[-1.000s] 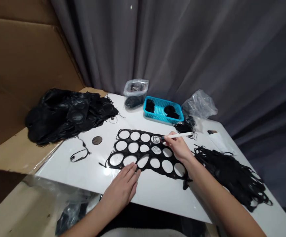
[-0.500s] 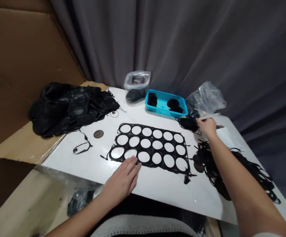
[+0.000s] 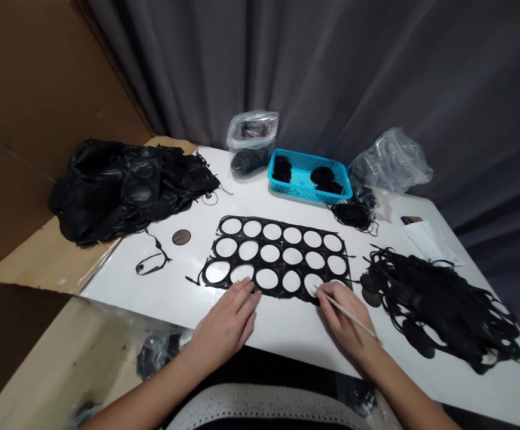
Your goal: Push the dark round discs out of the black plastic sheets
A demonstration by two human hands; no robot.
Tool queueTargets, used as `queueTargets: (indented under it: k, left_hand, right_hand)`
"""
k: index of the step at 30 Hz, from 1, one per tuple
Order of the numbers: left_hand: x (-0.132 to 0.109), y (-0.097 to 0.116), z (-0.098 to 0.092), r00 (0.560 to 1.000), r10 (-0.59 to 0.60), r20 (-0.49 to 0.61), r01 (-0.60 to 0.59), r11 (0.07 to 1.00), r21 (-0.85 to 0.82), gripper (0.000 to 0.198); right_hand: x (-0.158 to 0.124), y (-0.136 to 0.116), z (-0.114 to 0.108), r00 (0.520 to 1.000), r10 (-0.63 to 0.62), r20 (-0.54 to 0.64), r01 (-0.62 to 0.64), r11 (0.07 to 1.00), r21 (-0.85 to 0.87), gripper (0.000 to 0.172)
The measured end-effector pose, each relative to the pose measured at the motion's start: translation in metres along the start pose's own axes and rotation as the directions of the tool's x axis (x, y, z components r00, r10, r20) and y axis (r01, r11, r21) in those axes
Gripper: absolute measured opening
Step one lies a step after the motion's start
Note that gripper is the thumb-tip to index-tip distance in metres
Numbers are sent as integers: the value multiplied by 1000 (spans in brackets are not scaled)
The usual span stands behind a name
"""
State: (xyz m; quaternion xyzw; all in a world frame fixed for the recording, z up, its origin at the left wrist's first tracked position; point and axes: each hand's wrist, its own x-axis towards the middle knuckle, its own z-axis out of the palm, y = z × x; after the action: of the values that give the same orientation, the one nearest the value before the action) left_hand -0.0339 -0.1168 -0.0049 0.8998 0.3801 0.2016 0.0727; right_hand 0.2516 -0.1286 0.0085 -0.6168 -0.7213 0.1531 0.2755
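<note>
A flat black sheet (image 3: 258, 266) with rows of round holes lies on the white table (image 3: 287, 334). My left hand (image 3: 226, 316) rests flat at the sheet's near edge, fingers stretched out and touching the rim below a hole. My right hand (image 3: 348, 325) is closed on a thin white stick-like tool (image 3: 346, 313). Its tip is at a hole in the near row, towards the right, and this hand covers part of the sheet's near right corner. The tool's exact kind cannot be made out.
A pile of black cut-out scraps (image 3: 448, 304) lies right; a black sheet heap (image 3: 103, 191) lies left. Behind are a blue basket (image 3: 305, 194) with black bundles, a tangle of black strings (image 3: 354, 216), a clear bag (image 3: 394, 161), and a plastic tub (image 3: 253, 158). A dark disc (image 3: 182, 237) lies left.
My right hand has come from beside the black string tangle, back and left to the sheet's near right part, with the white tool in it. My left hand has stayed in place.
</note>
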Motion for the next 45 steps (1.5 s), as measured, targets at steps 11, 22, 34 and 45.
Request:
queueTargets:
  k: [11,22,34,45]
  left_hand:
    - [4,2,-6,998,-46,37,49,994,-99,36]
    - [2,2,0,1000,-2,16,2,1000,16,41]
    - [4,1,0,999,32,30,-33,998,53,41]
    - [3,-4,4,996,62,68,-68,994,88,41]
  right_hand:
    - [-9,60,-10,992,-119,-39,95,920,-379,25]
    - [35,-34,11,992,8,127,-62,901,430,19]
    - [45,-49,43,967,-46,251,-83,874,480,13]
    - [41,-55,44,875,-432,219,427,901,71,20]
